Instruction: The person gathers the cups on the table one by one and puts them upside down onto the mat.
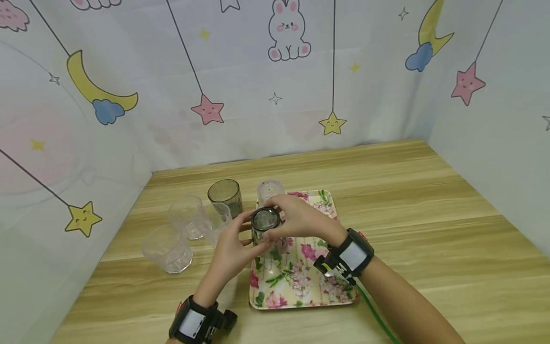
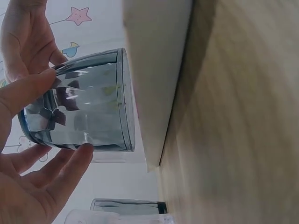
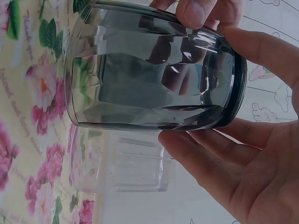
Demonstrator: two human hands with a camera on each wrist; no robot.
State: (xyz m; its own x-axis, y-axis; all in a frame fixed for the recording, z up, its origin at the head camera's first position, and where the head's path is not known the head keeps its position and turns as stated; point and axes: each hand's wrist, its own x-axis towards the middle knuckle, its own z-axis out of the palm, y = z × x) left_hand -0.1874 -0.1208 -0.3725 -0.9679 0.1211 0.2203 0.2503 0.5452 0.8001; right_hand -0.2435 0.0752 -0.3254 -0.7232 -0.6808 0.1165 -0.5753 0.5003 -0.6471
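Note:
A smoky grey drinking glass is upside down at the left part of the flowered tray, its thick base facing up. My left hand grips its left side, thumb and fingers spread around the wall. From the right, my right hand holds the same glass near its base. In the right wrist view, the mouth of the grey glass is close over the tray's flower print. Just behind it, a clear tumbler stands upside down at the tray's far left corner.
Left of the tray, another smoky glass stands mouth up on the wooden table. Clear tumblers cluster nearer to me, some overlapping in view. A green cable trails from my right wrist. Printed cloth walls enclose the table.

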